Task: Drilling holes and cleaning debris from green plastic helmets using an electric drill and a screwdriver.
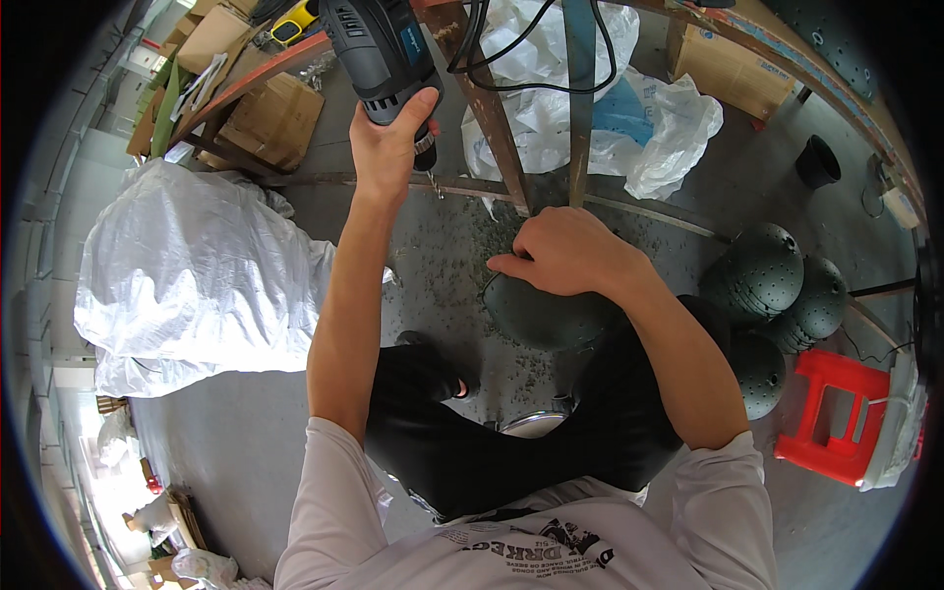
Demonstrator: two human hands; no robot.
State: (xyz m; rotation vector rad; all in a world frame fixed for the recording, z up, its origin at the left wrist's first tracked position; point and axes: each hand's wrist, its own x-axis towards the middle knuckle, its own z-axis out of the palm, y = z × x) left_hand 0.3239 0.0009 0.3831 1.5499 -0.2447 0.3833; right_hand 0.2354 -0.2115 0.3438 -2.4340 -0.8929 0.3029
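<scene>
Overhead, the left hand was wrapped tight around the grip of a dark grey, blue-trimmed electric drill, held raised at the far side; its upper body ran out of frame at the top, and its thin bit pointed down, hard to make out against the floor. The right hand lay pressed, fingers together and curled, over a dark grey-green plastic dome resting on the person's knee, hiding much of its top. Drill and dome were apart. Grey shavings littered the concrete floor beneath. To the right sat a stack of matching perforated domes, near a red plastic stool. Left lay a white plastic sack.
</scene>
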